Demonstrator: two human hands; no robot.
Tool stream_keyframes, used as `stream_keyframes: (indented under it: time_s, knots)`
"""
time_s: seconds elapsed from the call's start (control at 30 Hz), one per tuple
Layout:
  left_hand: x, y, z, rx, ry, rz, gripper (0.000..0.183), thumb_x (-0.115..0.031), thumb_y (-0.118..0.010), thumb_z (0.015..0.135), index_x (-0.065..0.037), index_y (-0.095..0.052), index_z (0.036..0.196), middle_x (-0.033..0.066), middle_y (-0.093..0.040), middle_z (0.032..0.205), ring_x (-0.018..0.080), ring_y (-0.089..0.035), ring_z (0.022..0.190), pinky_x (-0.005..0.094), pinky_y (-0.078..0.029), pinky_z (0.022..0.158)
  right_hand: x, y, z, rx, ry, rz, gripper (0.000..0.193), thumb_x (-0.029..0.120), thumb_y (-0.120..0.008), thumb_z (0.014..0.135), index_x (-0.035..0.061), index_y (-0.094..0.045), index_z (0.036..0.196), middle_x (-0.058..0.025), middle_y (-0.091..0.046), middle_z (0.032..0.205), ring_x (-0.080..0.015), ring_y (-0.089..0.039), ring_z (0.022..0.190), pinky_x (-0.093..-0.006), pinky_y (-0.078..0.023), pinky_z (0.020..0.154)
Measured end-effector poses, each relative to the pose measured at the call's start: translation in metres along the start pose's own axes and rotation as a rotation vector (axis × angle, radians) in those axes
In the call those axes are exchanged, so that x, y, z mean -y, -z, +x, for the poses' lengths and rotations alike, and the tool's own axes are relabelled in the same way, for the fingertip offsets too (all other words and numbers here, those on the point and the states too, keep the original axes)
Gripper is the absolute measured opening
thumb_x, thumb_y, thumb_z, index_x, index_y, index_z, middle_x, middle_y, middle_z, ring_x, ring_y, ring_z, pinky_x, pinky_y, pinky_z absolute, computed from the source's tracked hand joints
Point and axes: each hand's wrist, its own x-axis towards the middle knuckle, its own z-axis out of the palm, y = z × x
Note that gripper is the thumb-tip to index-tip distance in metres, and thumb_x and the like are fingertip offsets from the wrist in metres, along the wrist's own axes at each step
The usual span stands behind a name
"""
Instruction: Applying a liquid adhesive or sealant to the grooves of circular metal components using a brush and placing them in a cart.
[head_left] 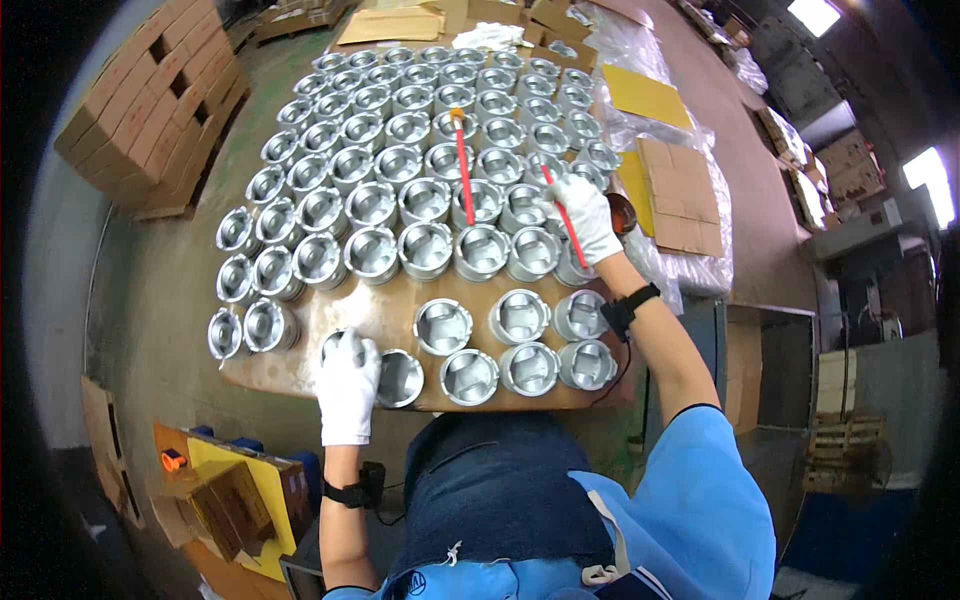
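Note:
My left hand (pixel 348 385), in a white glove, grips a silver metal piston (pixel 333 345) at the table's front left; the fingers reach over its rim and cover most of it. Just right of that hand stands another open-topped piston (pixel 401 378). My right hand (pixel 590 215), gloved too, is closed around a thin red stick (pixel 566 220) above the pistons on the right side. Whether the stick has a bristle end cannot be seen. A reddish-brown cup (pixel 621 213) sits against the right hand's outer side. A red-handled brush (pixel 464 165) with an orange tip lies across the pistons.
Rows of pistons (pixel 372 205) cover most of the brown tabletop (pixel 340 300). Cardboard sheets (pixel 680 190), a yellow sheet (pixel 645 97) and clear plastic wrap lie along the right. Stacked cartons (pixel 150 100) stand on a pallet at left; an opened box (pixel 225 510) sits lower left.

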Motion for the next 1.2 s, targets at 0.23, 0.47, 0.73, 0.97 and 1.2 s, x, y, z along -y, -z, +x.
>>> stream_keyframes:
  time_s: [0.23, 0.47, 0.73, 0.97, 1.2]
  knots:
    - [-0.015, -0.008, 0.015, 0.394, 0.274, 0.295, 0.061, -0.057, -0.051, 0.09, -0.001, -0.068, 0.072, 0.0223, -0.066, 0.072, 0.0362, -0.066, 0.064, 0.045, -0.053, 0.063, -0.062, 0.079, -0.071, -0.303, -1.113, 1.171, 0.035, 0.04, -0.057, 0.096, 0.0047, -0.063, 0.099, -0.0019, -0.062, 0.072, -0.0117, -0.06, 0.062, -0.0242, -0.046, 0.052]
    - [0.035, -0.013, 0.017, 0.355, 0.563, 0.081, 0.061, -0.05, -0.065, 0.081, 0.008, -0.066, 0.102, 0.0227, -0.069, 0.093, 0.0313, -0.068, 0.084, 0.0388, -0.053, 0.078, -0.115, 0.064, -0.135, -0.225, -1.409, 1.041, 0.046, 0.051, -0.059, 0.092, 0.0062, -0.064, 0.085, 0.0004, -0.056, 0.064, -0.0072, -0.053, 0.053, -0.0206, -0.042, 0.047]
    - [-0.022, 0.019, 0.013, 0.121, 0.571, -1.061, 0.037, -0.016, -0.067, 0.088, 0.001, -0.061, 0.119, 0.0061, -0.065, 0.11, 0.0147, -0.062, 0.097, 0.0297, -0.052, 0.084, -0.132, 0.017, -0.137, -0.154, -1.33, 0.955, 0.054, 0.057, -0.051, 0.094, 0.0073, -0.072, 0.087, 0.0047, -0.053, 0.062, -0.0027, -0.044, 0.05, -0.0181, -0.035, 0.047]
    - [-0.109, 0.011, 0.01, 0.221, 0.887, -1.828, 0.043, -0.033, -0.054, 0.096, -0.006, -0.05, 0.128, 0.0099, -0.055, 0.131, 0.0275, -0.059, 0.113, 0.0443, -0.05, 0.096, -0.086, 0.041, -0.116, -0.274, -1.267, 1.212, 0.058, 0.058, -0.047, 0.095, 0.005, -0.071, 0.092, 0.0008, -0.063, 0.07, -0.0032, -0.053, 0.056, -0.0176, -0.039, 0.05]
    - [-0.135, -0.029, 0.013, 0.263, 1.131, -2.332, 0.045, -0.035, -0.056, 0.097, -0.004, -0.048, 0.128, 0.0126, -0.058, 0.125, 0.0246, -0.06, 0.109, 0.0396, -0.052, 0.095, 0.099, 0.118, -0.071, 0.036, -1.014, 1.291, 0.048, 0.043, -0.055, 0.096, 0.0012, -0.069, 0.08, -0.0038, -0.066, 0.071, -0.0096, -0.06, 0.066, -0.0233, -0.045, 0.061]
